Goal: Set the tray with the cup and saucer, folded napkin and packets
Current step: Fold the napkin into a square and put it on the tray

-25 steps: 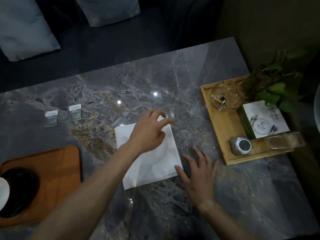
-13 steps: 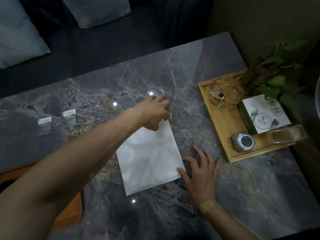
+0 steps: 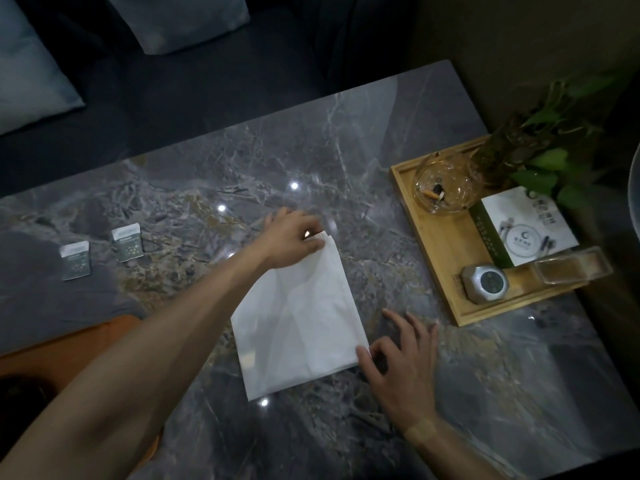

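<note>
A white napkin point(image 3: 298, 323) lies folded flat on the grey marble table point(image 3: 311, 161). My left hand point(image 3: 292, 242) pinches the napkin's far right corner. My right hand point(image 3: 403, 362) rests on the table, its thumb touching the napkin's near right corner. Two small grey-green packets point(image 3: 77, 260) point(image 3: 128, 242) lie side by side at the left. A brown wooden tray point(image 3: 69, 344) shows at the lower left, mostly behind my left forearm. The cup and saucer are hidden.
At the right stands a light wooden tray point(image 3: 446, 271) holding a glass ashtray point(image 3: 445, 187), a white-and-green box point(image 3: 526, 230), a silver hexagonal item point(image 3: 485, 284), a clear box point(image 3: 571, 270) and a plant point(image 3: 540, 157). Cushions point(image 3: 187, 19) lie on the dark sofa beyond.
My left hand slid from the middle of the napkin to its far right corner and pinched it. My right hand stayed at the near right corner. The view shifted, hiding most of the brown tray.
</note>
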Tool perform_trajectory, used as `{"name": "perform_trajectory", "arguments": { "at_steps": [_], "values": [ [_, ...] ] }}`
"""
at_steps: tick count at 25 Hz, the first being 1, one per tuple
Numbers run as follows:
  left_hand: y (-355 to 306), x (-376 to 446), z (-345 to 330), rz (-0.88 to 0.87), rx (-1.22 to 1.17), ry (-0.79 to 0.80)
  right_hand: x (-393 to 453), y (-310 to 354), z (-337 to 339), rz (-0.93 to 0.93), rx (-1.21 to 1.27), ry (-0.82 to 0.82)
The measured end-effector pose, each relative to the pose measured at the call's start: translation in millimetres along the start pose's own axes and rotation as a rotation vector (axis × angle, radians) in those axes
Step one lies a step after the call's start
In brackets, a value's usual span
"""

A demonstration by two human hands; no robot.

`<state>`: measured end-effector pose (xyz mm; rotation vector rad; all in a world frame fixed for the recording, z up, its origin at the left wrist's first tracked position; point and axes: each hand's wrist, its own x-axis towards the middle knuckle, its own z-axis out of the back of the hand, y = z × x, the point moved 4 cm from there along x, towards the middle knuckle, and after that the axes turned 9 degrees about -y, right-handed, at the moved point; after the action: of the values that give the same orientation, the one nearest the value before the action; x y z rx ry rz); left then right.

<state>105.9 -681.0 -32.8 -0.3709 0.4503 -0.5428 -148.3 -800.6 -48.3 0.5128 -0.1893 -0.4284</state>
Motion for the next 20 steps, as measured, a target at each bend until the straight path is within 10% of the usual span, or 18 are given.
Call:
{"name": "perform_trajectory", "arguments": {
  "at_steps": [20],
  "values": [
    [-10.0, -39.1, -33.1, -0.031, 0.171, -0.417, -5.2, -6.2, 3.0, 0.042, -0.038, 0.107]
  ]
}}
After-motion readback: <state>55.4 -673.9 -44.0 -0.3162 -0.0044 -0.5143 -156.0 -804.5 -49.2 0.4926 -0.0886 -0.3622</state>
